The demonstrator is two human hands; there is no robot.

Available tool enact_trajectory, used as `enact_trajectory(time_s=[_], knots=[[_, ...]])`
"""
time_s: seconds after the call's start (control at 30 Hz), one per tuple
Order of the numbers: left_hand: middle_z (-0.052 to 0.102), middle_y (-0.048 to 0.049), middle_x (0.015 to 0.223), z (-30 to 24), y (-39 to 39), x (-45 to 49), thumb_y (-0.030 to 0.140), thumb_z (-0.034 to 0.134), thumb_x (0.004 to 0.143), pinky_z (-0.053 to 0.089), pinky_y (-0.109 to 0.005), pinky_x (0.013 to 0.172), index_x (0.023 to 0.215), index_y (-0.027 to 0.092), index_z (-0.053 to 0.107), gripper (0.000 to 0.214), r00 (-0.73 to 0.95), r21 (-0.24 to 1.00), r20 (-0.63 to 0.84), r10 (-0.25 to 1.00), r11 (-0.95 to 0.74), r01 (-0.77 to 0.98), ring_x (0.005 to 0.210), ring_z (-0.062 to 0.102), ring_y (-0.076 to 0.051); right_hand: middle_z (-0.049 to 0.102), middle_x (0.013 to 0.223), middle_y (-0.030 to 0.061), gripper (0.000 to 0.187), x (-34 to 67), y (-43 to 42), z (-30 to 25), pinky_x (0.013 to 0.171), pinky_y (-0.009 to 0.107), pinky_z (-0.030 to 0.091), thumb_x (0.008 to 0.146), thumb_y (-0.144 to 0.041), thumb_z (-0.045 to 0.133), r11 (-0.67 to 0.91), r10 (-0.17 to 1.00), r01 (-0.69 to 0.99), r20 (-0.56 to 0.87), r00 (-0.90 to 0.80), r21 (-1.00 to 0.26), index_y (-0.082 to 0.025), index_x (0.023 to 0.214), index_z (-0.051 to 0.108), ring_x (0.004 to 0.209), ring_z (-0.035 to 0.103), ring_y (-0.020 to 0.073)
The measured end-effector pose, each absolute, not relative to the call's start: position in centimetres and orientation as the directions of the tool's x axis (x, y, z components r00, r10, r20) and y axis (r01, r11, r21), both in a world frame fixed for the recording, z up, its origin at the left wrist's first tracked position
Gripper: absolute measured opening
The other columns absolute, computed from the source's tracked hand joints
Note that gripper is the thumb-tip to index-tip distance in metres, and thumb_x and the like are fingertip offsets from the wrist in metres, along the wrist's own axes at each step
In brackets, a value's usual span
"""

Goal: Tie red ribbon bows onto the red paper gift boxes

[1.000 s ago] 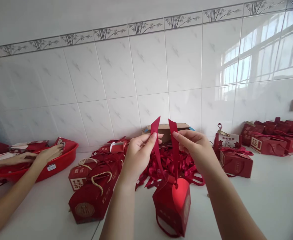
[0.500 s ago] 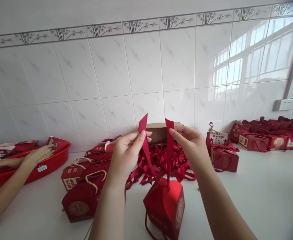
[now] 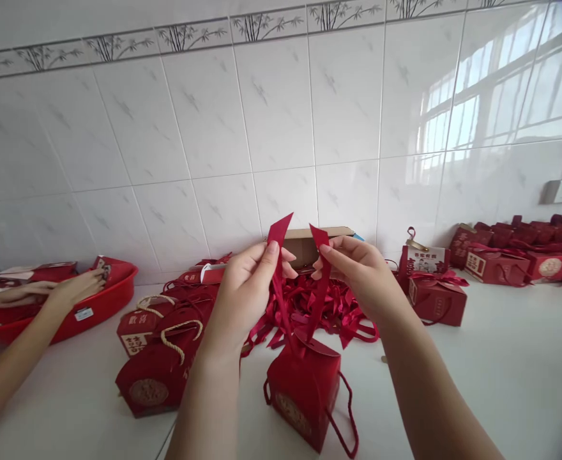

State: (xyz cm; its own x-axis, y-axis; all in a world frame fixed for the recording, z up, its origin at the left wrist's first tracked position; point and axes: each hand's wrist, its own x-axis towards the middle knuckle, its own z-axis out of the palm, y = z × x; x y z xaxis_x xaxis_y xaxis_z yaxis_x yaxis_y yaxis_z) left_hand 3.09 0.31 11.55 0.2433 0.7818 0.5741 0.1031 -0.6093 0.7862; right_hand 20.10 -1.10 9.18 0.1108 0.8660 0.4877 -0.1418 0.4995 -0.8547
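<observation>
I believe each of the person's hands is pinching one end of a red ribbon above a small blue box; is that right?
Not quite: the box is red, not blue. The head view shows the left hand and right hand each pinching one end of the red ribbon above it.

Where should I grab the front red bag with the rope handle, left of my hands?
By the rope handle, from above: it arches up clear above the red bag, leaving a loop to hook fingers through. Another bag crowds it behind. Your left hand, pinching a ribbon end, is nearest.
</observation>
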Motion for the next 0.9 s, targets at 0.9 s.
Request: enact_trajectory(time_s=[0.9], knots=[[0.051,0.0015,0.059,11.2,1.8,3.9,0.031,0.053,0.081,0.040,-0.026,0.063,0.057,0.018,0.055,0.027,0.550,0.890,0.384,0.742,-0.457,-0.005,0.061,0.049,-0.013,0.062,0.071,0.0003,0.026,20.1,-0.7,8.8,0.064,0.026,0.049,0.087,-0.044,0.054,0.562,0.803,-0.183,0.585,-0.110,-0.806,-0.023,0.092,0.069,0.064,0.056,0.0115]])
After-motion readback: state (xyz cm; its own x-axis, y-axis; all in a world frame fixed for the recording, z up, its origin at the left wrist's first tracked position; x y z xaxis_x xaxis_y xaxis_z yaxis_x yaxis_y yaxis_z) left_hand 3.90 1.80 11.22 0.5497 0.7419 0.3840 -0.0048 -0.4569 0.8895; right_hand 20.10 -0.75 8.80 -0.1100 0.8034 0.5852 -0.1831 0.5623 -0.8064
